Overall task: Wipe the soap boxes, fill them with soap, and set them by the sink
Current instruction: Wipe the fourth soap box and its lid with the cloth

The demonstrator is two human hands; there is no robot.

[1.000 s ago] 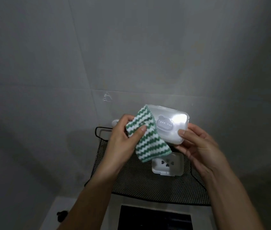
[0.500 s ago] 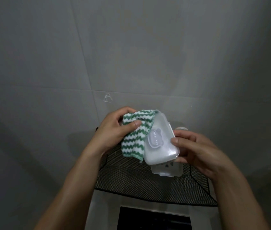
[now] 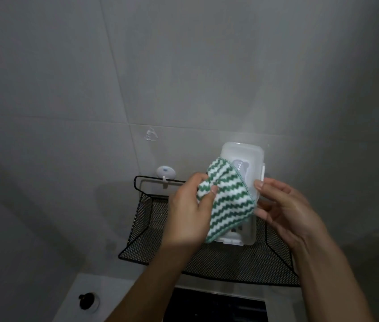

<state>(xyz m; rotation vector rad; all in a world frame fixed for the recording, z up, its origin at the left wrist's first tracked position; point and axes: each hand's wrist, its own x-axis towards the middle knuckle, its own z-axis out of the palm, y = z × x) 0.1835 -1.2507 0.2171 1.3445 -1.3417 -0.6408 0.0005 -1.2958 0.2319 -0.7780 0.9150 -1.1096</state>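
Observation:
A translucent white soap box with a small bear emblem stands on end in the air in front of the tiled wall. My right hand grips its right edge with thumb and fingers. My left hand pinches a green and white zigzag cloth, which lies over the lower left part of the box and hides it. A second white soap box sits in the black mesh basket below, partly covered by the cloth.
The basket hangs from a round white wall hook. A clear adhesive hook sticks to the tile above it. Below lie a white counter with a black knob and a dark opening.
The box has been turned from tilted to upright and raised. The cloth has moved from the box's left side onto its front, lower part.

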